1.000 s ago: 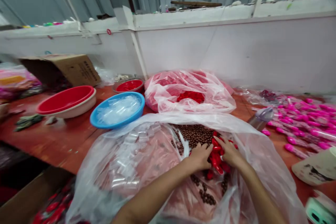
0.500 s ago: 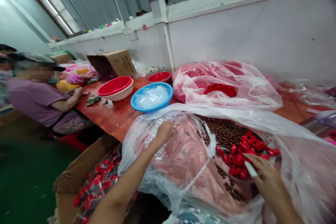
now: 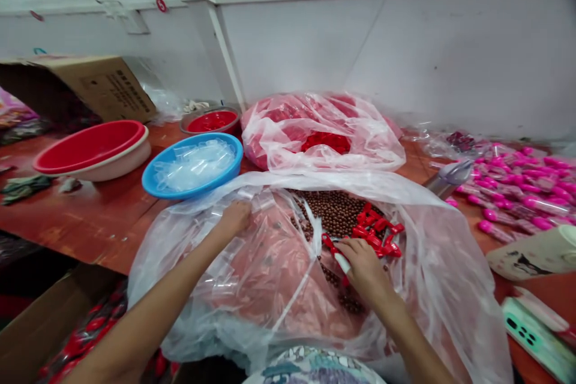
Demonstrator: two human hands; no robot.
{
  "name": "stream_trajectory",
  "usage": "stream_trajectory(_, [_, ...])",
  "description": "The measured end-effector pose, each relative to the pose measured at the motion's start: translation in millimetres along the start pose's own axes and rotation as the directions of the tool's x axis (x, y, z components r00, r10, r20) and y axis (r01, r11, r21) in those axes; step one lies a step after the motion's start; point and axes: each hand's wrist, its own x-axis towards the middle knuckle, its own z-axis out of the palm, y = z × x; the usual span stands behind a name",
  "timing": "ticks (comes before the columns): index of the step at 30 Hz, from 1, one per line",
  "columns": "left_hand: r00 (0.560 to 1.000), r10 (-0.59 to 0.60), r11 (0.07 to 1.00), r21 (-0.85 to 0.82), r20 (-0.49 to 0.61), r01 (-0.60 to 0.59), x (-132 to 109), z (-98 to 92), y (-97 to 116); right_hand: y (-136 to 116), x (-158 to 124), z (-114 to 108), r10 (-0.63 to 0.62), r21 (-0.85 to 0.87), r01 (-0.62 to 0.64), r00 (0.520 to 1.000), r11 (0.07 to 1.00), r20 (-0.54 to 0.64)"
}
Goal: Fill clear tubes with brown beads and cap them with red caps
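My left hand is curled closed over clear plastic tubes lying on the white plastic bag; its fingertips are hidden, so what they hold does not show. My right hand, a white cover on its thumb, pinches a red plastic piece. Beside it, more red plastic pieces lie on a mass of small brown beads in the opened bag.
Behind the bag stand a blue basin of clear tubes, a red basin and a pink-filled bag. To the right are pink-capped tubes, a cup and a phone. A carton sits back left.
The view has swung right, bringing the pink-capped tubes, cup and phone into sight. My right hand has drawn back from the red pile with one piece. My left hand stays by the tubes.
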Motion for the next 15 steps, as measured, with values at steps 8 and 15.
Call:
stream_trajectory(8, [0.999, 0.021, 0.99, -0.138, 0.025, -0.017, 6, 0.6, -5, -12, 16, 18, 0.001, 0.014, -0.002, 1.0, 1.0, 0.027])
stream_trajectory(15, [0.998, 0.012, 0.889, -0.457, -0.055, -0.036, 1, -8.4, -13, 5, -24, 16, 0.061, 0.342, -0.025, 0.993, 0.939, -0.096])
